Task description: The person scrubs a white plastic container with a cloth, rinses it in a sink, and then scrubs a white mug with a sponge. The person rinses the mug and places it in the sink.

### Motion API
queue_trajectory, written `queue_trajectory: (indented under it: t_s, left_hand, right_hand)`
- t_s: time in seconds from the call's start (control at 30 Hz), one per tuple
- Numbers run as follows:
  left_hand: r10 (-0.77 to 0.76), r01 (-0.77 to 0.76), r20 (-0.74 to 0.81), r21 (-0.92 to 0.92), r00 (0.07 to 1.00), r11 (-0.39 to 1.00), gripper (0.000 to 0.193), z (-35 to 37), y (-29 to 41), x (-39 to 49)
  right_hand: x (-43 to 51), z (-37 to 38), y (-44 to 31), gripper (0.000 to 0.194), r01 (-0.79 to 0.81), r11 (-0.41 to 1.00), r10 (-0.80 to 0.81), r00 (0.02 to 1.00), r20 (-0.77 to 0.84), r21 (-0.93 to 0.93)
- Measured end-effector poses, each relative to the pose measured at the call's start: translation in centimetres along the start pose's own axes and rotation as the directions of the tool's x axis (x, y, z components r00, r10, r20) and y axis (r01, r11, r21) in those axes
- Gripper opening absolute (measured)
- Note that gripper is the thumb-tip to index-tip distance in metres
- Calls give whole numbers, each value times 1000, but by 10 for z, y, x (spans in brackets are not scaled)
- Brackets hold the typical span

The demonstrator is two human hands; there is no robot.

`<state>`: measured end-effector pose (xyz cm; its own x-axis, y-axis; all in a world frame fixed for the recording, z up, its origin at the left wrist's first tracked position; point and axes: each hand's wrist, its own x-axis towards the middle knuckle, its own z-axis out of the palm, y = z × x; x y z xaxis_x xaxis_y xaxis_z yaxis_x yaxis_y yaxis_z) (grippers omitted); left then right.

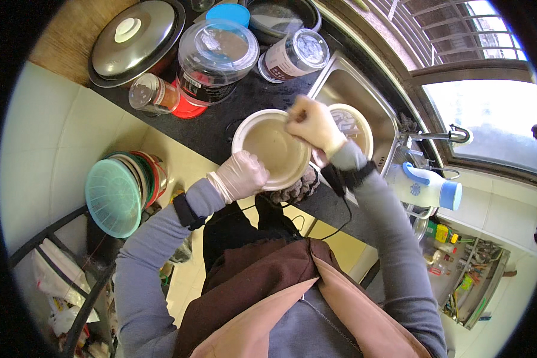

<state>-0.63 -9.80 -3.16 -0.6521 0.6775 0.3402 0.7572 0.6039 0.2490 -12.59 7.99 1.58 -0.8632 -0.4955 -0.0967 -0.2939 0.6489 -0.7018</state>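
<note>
A round pot with a pale rim (249,120) and cloudy liquid inside stands on the dark counter before me. My left hand (242,175), in a thin translucent glove, is closed on its near left rim. My right hand (314,125) is over the pot's right edge, blurred, its fingers curled; whether they hold anything is unclear. Just beyond that hand, a second round vessel with a pale rim (368,129) sits in the steel sink (378,105), with liquid and something plastic-looking in it. A crumpled grey-brown cloth (300,185) lies beside the pot's near side.
Behind the pot are a clear lidded tub (215,58), a labelled jar (293,56), a small jar (154,94) and a lidded pan (134,40). The tap (443,135) and a white-and-blue jug (423,185) are right. Stacked basins (114,197) stand lower left.
</note>
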Motion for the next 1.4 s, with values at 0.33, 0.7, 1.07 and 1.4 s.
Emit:
queue_trajectory:
  t_s: [0.33,0.7,1.07,1.4]
  left_hand:
    - [-12,15,31,-98,999,995,12,-1,3,4]
    - [-90,91,18,-72,996,993,10,1,14,4]
    - [-114,121,65,-118,991,986,11,-5,6,1]
    - [-123,137,132,-102,984,985,10,-6,5,3]
  right_hand:
    - [2,-5,5,19,53,995,-43,993,110,-87]
    - [-28,-7,-9,22,-354,923,364,931,-42,153]
    - [4,-9,-4,13,77,988,-66,994,83,-133]
    - [17,2,-9,20,350,852,-318,937,146,-389]
